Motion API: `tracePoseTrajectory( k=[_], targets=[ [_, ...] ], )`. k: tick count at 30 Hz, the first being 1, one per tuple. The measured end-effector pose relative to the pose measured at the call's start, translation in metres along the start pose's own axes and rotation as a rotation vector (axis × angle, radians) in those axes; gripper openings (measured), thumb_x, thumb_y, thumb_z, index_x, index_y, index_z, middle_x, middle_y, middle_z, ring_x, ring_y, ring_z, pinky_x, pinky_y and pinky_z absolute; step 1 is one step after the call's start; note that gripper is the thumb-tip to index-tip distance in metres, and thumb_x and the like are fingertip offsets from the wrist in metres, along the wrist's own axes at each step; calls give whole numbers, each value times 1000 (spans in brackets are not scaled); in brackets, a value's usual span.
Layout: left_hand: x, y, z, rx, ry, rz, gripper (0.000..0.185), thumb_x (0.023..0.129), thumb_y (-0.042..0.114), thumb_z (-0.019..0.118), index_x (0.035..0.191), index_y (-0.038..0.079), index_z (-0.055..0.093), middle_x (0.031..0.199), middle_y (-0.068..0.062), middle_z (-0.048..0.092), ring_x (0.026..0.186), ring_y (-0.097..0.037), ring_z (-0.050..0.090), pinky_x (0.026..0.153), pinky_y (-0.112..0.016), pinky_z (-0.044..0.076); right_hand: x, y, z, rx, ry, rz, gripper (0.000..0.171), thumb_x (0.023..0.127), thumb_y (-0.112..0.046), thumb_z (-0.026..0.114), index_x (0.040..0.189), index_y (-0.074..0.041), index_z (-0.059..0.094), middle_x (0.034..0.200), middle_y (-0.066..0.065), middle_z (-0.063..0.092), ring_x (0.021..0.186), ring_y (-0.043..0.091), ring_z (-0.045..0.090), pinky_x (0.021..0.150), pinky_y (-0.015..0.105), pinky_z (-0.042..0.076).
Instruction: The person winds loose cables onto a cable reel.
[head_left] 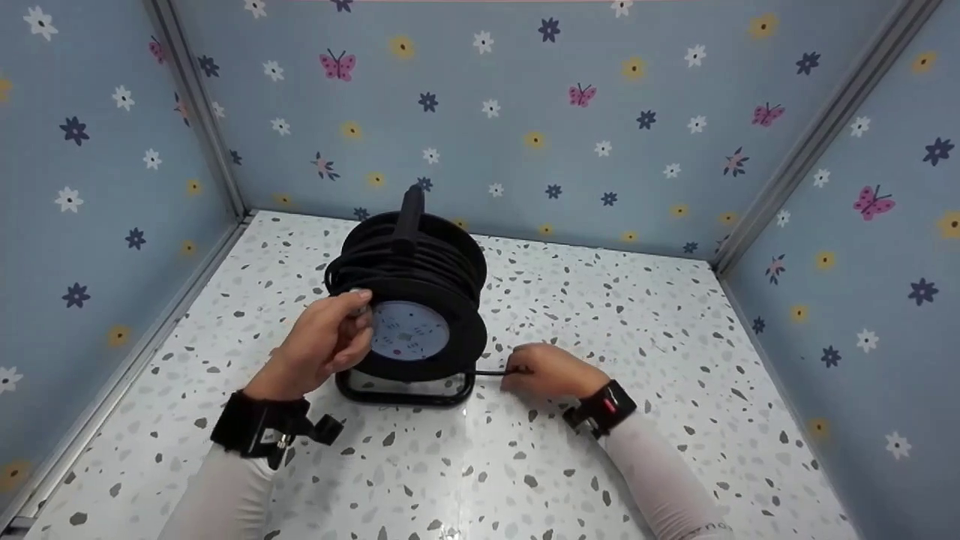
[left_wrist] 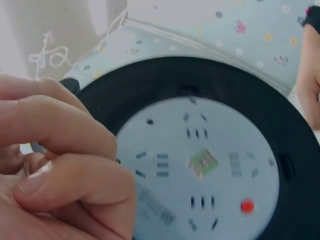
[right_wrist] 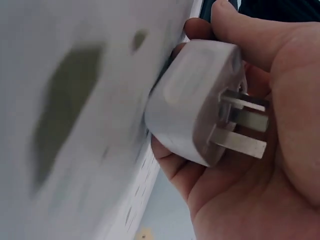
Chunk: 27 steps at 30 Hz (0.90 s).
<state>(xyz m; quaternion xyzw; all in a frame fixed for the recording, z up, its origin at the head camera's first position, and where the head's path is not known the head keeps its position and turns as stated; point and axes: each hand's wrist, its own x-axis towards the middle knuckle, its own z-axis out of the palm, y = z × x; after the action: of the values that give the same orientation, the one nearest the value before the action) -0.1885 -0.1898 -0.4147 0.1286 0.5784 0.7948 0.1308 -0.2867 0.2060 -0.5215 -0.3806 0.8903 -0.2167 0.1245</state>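
**Right: cable reel mid-table, both hands on it**

Table (head_left: 675,337) bears the cable reel (head_left: 409,300), upright on its stand, socket face toward the near side. Left hand (head_left: 330,337) curls round the reel's near-left rim. Right hand (head_left: 551,371), just right of the stand, clasps the white plug (right_wrist: 200,100); cord (head_left: 491,372) runs left-right into the reel's base.

- The cable reel (head_left: 409,300) stands mid-bench (head_left: 637,315) and blocks the way between the hands.
- Patterned walls (head_left: 525,112) close in the back, left and right.
- Open bench lies right of and before the reel.
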Motion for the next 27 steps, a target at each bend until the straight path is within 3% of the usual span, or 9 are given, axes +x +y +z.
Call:
tracePoseTrajectory(
  k=[5, 12, 17, 27],
  targets=[
    [9, 2, 13, -1, -50, 22, 48, 118, 40, 54, 81, 10, 47, 51, 3, 42, 40, -7, 30, 41, -25, 24, 13, -9, 6, -12, -15, -40, 14, 106, -29, 77, 92, -25, 77, 91, -10, 65, 79, 8, 63, 74, 31, 57],
    [19, 0, 33, -29, -75, 31, 46, 117, 39, 54, 81, 11, 46, 51, 3, 41, 40, -7, 30, 39, -23, 23, 30, -18, 12, -58, -8, -117, 9, 106, -24, 78, 108, -15, 81, 103, -6, 72, 92, 10, 68, 88, 35, 60],
    [24, -4, 42, 0, -103, 34, 50, 117, 41, 55, 79, 10, 46, 52, 3, 42, 40, -7, 30, 39, -23, 23, 36, -22, 13, -12, -27, -52, 19, 105, -28, 78, 119, -16, 77, 111, -6, 76, 100, 12, 71, 94, 38, 60],
    [30, -10, 56, 14, -78, -16, 49, 115, 43, 57, 81, 10, 49, 53, 0, 43, 40, -8, 31, 38, -24, 24, 43, -25, 15, 22, 19, 5, 34, 108, -40, 74, 128, -14, 70, 109, 0, 74, 95, 17, 70, 90, 42, 61]
  ],
)
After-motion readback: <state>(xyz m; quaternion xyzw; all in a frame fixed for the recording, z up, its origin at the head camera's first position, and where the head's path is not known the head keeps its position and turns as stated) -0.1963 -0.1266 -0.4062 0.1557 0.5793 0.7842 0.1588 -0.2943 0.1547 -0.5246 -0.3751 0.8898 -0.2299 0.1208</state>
